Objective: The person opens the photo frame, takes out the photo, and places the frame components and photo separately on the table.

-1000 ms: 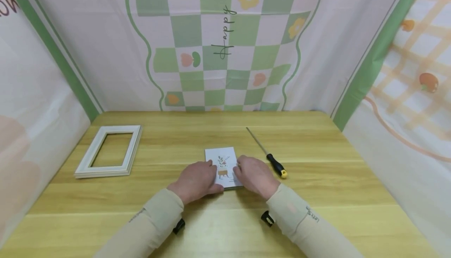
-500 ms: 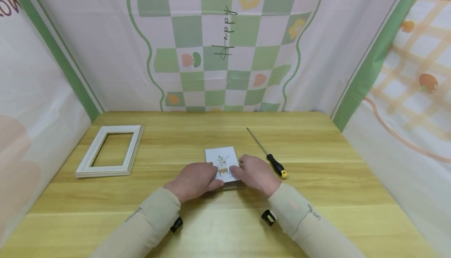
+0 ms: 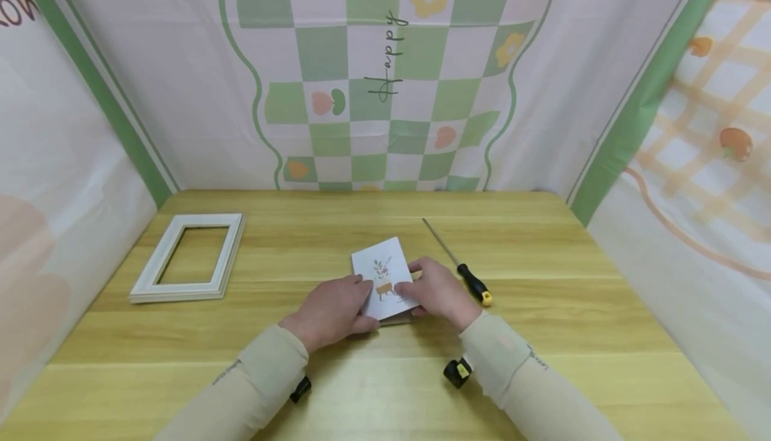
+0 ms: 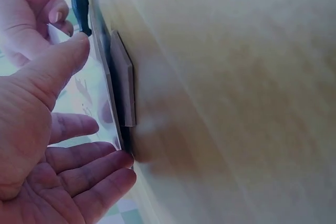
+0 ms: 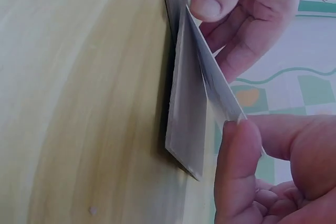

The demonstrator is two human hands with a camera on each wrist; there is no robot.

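Note:
A white picture card (image 3: 378, 258) printed with a potted plant is tilted in the middle of the table. Thumb and fingers of my right hand (image 3: 440, 290) pinch its right side, and the right wrist view shows its near edge raised off a thin grey-brown board (image 5: 188, 108). My left hand (image 3: 331, 310) lies at the left side of the card and board. In the left wrist view its fingers (image 4: 100, 182) are fairly straight and touch the board's edge. A small flat piece (image 4: 123, 82) sticks out under the board there.
To the left lies an empty white picture frame (image 3: 224, 253). A screwdriver (image 3: 472, 284) with a black and yellow handle rests just right of my right hand. A patterned cloth (image 3: 373, 140) hangs behind the wooden table (image 3: 530, 387).
The card's near edge has come up and the card has turned counterclockwise, shifting slightly away from me with my right hand. My left hand has stayed nearly in place.

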